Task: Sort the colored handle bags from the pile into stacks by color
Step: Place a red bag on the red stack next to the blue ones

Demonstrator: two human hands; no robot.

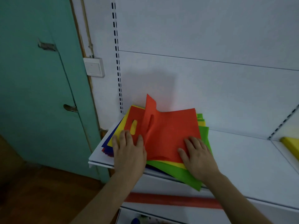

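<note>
- My left hand lies flat on the left part of the pile of bags, its fingers spread and pressing down, gripping nothing.
- My right hand rests palm-down on the near right corner of the top orange bag, fingers apart and flat on the fabric, closed on nothing.
- The pile sits at the left end of a white shelf, close against the shelf's white back panel.
- The top orange bag is buckled; its left edge, the one with the handle slot, stands up toward the far side in a raised fold.
- A second orange bag lies under it to the left, with yellow showing through its oval handle cutout.
- Yellow, green and dark blue bags fan out beneath; a green bag hangs over the near edge of the shelf.
- A yellow stack lies well apart on the far right of the shelf.
- An orange strip shows on the lower shelf level below.
- A green door and a wall switch stand to the left.
</note>
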